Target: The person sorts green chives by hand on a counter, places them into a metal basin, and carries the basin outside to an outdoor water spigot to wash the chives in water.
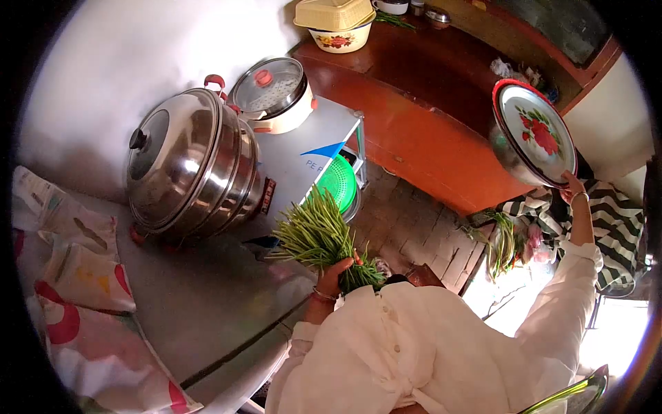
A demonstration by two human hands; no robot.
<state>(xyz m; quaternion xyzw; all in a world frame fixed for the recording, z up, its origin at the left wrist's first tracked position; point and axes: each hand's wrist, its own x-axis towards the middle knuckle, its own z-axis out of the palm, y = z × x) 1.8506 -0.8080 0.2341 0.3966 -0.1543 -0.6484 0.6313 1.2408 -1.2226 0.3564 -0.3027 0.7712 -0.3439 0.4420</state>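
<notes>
My left hand (334,279) is closed around a bunch of long, thin green stalks (317,231), held in front of my body with the stalk ends fanning up and to the left. On the right, my outstretched right hand (572,188) grips the lower edge of a round enamel tray (534,131). The tray is white inside with a red rim and a red flower with green leaves. It lies tilted in view over a metal basin (509,162). Part of the basin is hidden by the tray.
A large steel steamer (183,162) and a glass-lidded pot (276,93) stand at the left. Below the table edge sits a green colander (338,183). A flowered basin (341,40) rests on the red cabinet (414,138). More vegetables (502,245) lie at the right.
</notes>
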